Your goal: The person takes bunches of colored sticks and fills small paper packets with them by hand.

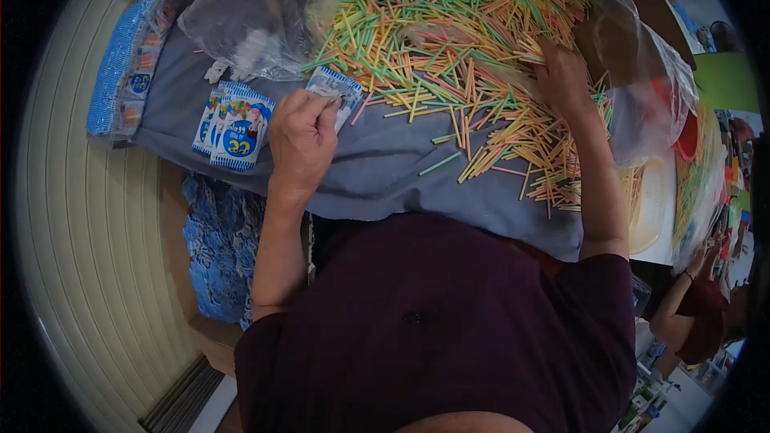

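Note:
My left hand (pixel 303 132) is closed, with fingertips pinched on a small blue and white packet (pixel 335 88) lying on the grey cloth (pixel 369 168). Left of it, several similar packets (pixel 239 130) overlap in a small pile. A wide heap of thin green, yellow, orange and pink sticks (pixel 449 40) covers the far part of the cloth. At the heap's right side, my right hand (pixel 561 72) has its fingers curled round a few sticks (pixel 531 51), which poke out past the fingertips.
A clear plastic bag (pixel 257 16) lies behind the packets, another (pixel 654 88) at the right. A long bundle of blue packs (pixel 120 68) lies at the far left. Blue patterned fabric (pixel 220 248) sits in a box below. Another person (pixel 698 317) is at the far right.

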`<state>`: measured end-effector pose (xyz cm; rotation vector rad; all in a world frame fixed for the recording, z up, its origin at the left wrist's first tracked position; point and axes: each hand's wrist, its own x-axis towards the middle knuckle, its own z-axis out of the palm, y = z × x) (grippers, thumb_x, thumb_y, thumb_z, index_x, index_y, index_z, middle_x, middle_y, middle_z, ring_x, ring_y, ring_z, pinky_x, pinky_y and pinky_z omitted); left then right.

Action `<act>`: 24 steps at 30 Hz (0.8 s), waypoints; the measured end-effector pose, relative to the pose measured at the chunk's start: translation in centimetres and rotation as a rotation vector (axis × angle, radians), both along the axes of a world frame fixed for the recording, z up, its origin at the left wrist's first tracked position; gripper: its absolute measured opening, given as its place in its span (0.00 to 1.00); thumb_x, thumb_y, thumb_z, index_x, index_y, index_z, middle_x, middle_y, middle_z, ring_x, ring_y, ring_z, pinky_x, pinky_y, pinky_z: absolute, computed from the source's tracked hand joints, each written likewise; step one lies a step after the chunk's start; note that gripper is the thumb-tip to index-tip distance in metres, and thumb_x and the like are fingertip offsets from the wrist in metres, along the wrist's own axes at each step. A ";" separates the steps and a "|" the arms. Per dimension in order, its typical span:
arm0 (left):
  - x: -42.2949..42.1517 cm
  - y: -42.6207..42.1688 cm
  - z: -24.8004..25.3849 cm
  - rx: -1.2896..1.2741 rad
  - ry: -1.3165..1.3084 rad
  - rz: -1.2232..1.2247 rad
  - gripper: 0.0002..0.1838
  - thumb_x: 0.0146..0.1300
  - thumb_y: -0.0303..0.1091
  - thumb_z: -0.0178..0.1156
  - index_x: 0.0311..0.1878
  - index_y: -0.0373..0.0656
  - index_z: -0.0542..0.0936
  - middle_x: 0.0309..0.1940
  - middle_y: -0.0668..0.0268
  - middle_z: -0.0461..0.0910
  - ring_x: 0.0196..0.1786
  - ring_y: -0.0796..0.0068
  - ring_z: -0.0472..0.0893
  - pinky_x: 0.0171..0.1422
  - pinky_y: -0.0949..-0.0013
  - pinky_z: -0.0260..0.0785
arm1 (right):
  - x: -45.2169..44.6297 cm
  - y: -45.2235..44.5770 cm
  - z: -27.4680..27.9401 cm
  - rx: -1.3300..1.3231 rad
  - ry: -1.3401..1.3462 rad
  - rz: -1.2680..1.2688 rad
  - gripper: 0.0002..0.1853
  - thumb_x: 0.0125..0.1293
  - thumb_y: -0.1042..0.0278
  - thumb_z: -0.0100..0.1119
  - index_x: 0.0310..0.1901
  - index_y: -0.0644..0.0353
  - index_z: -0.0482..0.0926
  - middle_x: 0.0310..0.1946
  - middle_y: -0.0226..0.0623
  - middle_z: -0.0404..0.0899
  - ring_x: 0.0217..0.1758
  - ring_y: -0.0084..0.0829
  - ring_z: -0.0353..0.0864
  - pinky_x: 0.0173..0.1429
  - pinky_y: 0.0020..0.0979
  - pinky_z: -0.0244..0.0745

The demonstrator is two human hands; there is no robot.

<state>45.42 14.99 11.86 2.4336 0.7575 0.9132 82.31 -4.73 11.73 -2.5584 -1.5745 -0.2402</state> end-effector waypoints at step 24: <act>2.8 -0.8 2.8 -0.341 -0.306 -0.158 0.05 0.53 0.19 0.71 0.32 0.34 0.84 0.26 0.66 0.80 0.32 0.77 0.78 0.38 0.73 0.69 | -4.1 5.2 2.3 1.026 1.944 0.522 0.18 0.80 0.53 0.46 0.47 0.61 0.77 0.24 0.28 0.69 0.44 0.34 0.79 0.61 0.43 0.74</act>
